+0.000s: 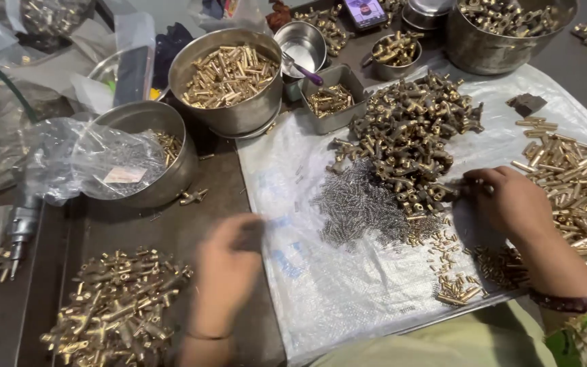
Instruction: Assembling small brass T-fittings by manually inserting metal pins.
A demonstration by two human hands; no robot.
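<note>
My left hand (227,265) hovers, blurred, over the dark table at the left edge of a white plastic sheet (348,299); whether it holds anything I cannot tell. My right hand (511,204) rests on the sheet with fingers pinched at the lower right edge of a big heap of brass T-shaped fittings (412,132). A patch of small steel springs (358,204) lies between my hands. Small brass pins (456,285) are scattered below my right hand. Brass tubes (572,177) lie piled at the right.
A second heap of brass fittings (117,309) sits at the lower left. Steel bowls stand behind: one with brass tubes (229,75), one (151,153) with a plastic bag (83,160) of springs, a small square tin (331,98), a large pot (504,30). A phone (365,12) lies at the back.
</note>
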